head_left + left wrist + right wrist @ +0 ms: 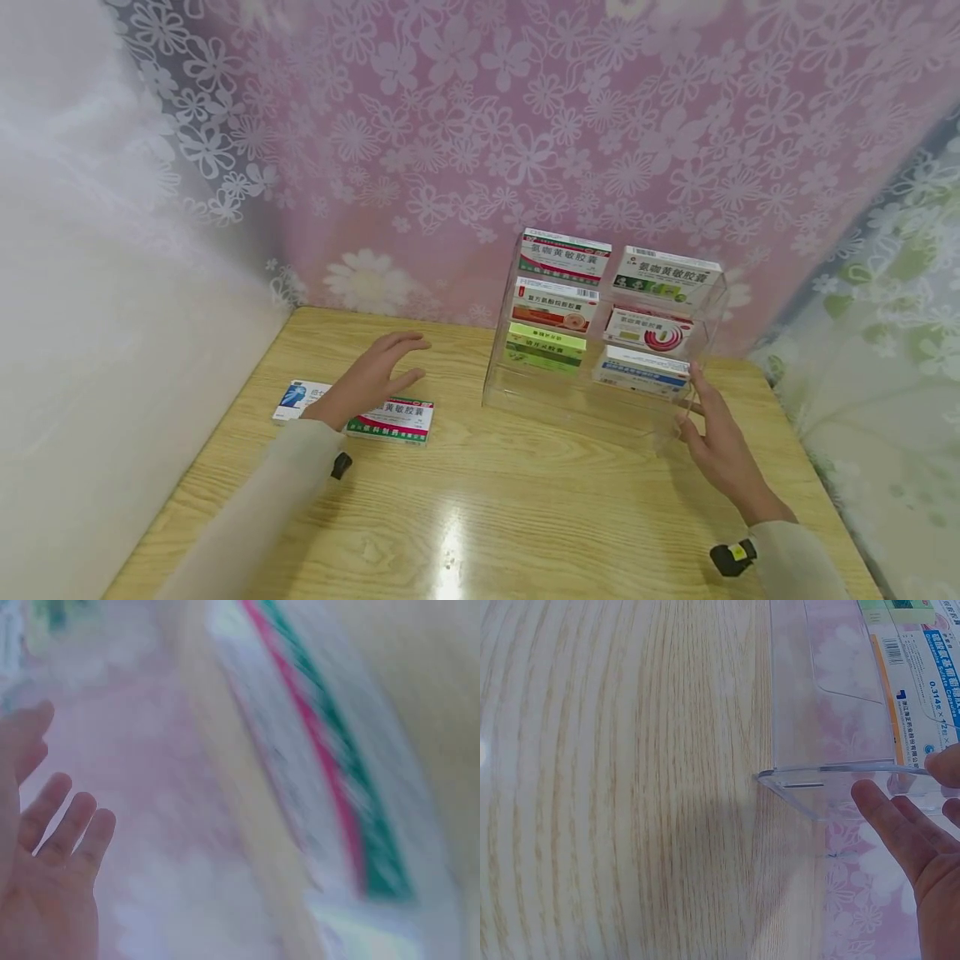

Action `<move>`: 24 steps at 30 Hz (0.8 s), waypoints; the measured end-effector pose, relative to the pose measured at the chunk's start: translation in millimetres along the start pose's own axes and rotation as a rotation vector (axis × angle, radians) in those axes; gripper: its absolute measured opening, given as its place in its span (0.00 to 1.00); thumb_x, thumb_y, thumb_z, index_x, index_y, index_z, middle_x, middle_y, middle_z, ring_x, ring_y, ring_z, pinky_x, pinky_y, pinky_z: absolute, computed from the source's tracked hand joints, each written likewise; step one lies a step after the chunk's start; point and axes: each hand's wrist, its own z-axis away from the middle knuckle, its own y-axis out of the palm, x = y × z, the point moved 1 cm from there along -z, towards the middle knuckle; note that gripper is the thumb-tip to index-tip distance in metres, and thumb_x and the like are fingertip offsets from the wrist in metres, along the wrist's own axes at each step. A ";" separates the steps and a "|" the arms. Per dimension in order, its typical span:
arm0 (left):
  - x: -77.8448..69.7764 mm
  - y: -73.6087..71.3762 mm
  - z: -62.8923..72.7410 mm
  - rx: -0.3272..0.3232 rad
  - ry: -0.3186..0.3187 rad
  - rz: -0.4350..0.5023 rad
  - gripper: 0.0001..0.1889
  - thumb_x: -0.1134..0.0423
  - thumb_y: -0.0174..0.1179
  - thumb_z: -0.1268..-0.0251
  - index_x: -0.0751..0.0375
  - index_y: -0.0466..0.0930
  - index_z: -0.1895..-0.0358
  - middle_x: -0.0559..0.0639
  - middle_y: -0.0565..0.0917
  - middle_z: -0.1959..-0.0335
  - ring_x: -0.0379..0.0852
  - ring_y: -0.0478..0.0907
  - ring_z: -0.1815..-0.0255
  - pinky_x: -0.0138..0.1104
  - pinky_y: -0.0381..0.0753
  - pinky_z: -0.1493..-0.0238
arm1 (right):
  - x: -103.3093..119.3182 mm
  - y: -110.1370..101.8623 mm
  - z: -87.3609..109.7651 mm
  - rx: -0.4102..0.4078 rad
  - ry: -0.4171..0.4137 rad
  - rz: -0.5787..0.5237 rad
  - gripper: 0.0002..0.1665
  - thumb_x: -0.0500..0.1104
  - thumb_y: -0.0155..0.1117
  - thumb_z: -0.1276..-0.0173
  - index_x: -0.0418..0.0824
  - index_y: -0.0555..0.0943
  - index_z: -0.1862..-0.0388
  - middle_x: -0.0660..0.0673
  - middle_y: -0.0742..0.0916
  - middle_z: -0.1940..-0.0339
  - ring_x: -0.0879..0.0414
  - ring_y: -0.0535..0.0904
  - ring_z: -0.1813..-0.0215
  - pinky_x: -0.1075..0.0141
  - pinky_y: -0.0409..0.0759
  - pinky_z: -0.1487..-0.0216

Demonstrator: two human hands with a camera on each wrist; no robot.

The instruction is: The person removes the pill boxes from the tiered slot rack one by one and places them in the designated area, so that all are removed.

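A clear tiered display stand stands at the back right of the table with medicine boxes on its tiers. My right hand holds the stand's right side edge, fingers and thumb on either side of the clear panel. Close by its fingertips, a white-and-blue medicine box sits on the lowest tier. My left hand is held over two medicine boxes on the left, fingers spread and nothing in them. One is a white box with a red-and-green band; the other, a white box with a blue picture, is partly hidden by the hand.
On the stand's left column are a green box, an orange-and-white box and a red-and-green banded box. A pink floral cloth hangs behind the wooden table. A white wall surface borders the left.
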 end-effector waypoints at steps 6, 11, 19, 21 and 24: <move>-48.6 17.2 -41.7 -0.066 0.152 -0.025 0.25 0.64 0.63 0.17 0.59 0.74 0.22 0.56 0.73 0.20 0.58 0.70 0.18 0.54 0.75 0.20 | -0.2 0.1 0.1 -0.004 -0.010 -0.003 0.58 0.25 0.60 0.19 0.47 0.38 0.06 0.21 0.58 0.14 0.16 0.77 0.36 0.87 0.78 0.58; -82.9 31.8 -69.9 -0.096 0.262 -0.041 0.26 0.73 0.62 0.19 0.60 0.74 0.22 0.58 0.74 0.22 0.56 0.71 0.19 0.48 0.77 0.22 | -1.1 1.0 0.2 -0.005 -0.020 0.003 0.57 0.26 0.59 0.19 0.47 0.38 0.06 0.21 0.58 0.14 0.16 0.77 0.36 0.89 0.77 0.57; -113.5 46.8 -95.8 -0.037 0.247 -0.073 0.28 0.71 0.57 0.15 0.58 0.69 0.17 0.59 0.71 0.19 0.57 0.70 0.18 0.48 0.76 0.21 | -1.1 1.7 -0.2 -0.010 -0.023 0.014 0.55 0.27 0.59 0.18 0.46 0.38 0.06 0.22 0.57 0.13 0.17 0.75 0.33 0.90 0.75 0.54; -118.7 50.0 -100.0 -0.023 0.223 -0.091 0.29 0.69 0.57 0.15 0.57 0.67 0.16 0.58 0.69 0.18 0.57 0.69 0.18 0.48 0.76 0.21 | -1.0 1.6 -0.1 -0.010 -0.023 0.014 0.56 0.27 0.59 0.18 0.46 0.38 0.06 0.22 0.56 0.12 0.17 0.75 0.33 0.89 0.75 0.55; -126.0 54.8 -104.0 -0.003 0.198 -0.101 0.29 0.67 0.57 0.14 0.55 0.65 0.16 0.55 0.69 0.18 0.55 0.69 0.18 0.47 0.75 0.20 | -0.7 1.3 0.1 -0.015 -0.029 0.007 0.56 0.26 0.59 0.18 0.45 0.38 0.06 0.22 0.56 0.13 0.16 0.76 0.34 0.89 0.76 0.56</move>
